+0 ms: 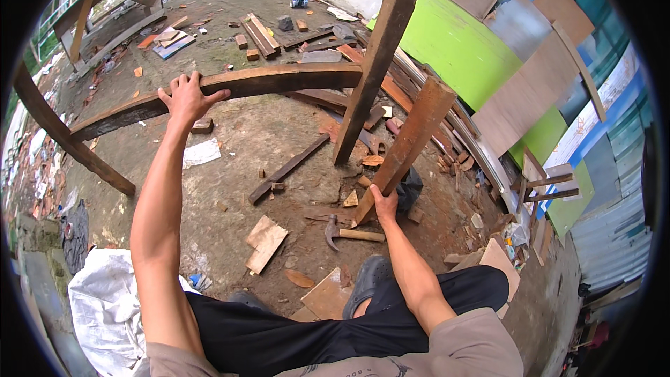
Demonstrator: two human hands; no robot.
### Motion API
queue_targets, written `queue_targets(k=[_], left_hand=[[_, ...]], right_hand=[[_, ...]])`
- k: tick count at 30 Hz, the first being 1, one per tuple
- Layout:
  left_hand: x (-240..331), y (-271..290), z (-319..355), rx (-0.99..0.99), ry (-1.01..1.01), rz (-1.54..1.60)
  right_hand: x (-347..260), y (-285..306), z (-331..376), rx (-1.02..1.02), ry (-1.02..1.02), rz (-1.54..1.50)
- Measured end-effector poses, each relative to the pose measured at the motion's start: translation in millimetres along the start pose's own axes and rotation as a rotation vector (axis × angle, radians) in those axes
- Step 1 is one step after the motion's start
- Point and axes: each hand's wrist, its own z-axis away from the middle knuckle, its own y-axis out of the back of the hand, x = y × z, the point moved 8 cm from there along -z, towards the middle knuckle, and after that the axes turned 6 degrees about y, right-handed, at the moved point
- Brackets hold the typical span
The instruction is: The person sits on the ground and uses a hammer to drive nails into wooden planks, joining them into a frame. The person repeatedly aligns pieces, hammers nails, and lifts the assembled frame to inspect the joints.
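Note:
A wooden crossbeam (293,78) spans between a left wooden post (52,119) and a taller right post (379,56). My left hand (187,100) is over the crossbeam, fingers curled across its top edge and thumb pointing right. In my right hand (384,204), near its lower end, is a thick wooden plank (413,141) that leans up and to the right. Just below that plank, a claw hammer (357,235) with a wooden handle lies on the ground, its head to the left.
A narrow wood strip (289,167) and a broken board piece (266,244) lie before me. Timber offcuts (262,35) are scattered beyond the crossbeam. Green and brown panels (457,49) lean at the right. A white sack (105,304) sits by my left side.

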Motion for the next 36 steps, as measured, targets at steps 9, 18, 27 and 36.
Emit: queue_targets(k=[9, 18, 27, 36], left_hand=[[0, 3, 2, -0.042, -0.013, -0.040], [-16, -4, -16, -0.150, -0.107, 0.088], [-22, -3, -11, -0.067, -0.193, 0.135], [-25, 4, 2, -0.028, -0.190, 0.190]], right_hand=[[-27, -8, 6, -0.169, 0.135, 0.201], [-84, -56, 32, -0.537, 0.600, 0.383], [-86, -199, 26, -0.697, 0.170, 0.574], [-134, -386, -54, -0.750, 0.340, 0.957]])
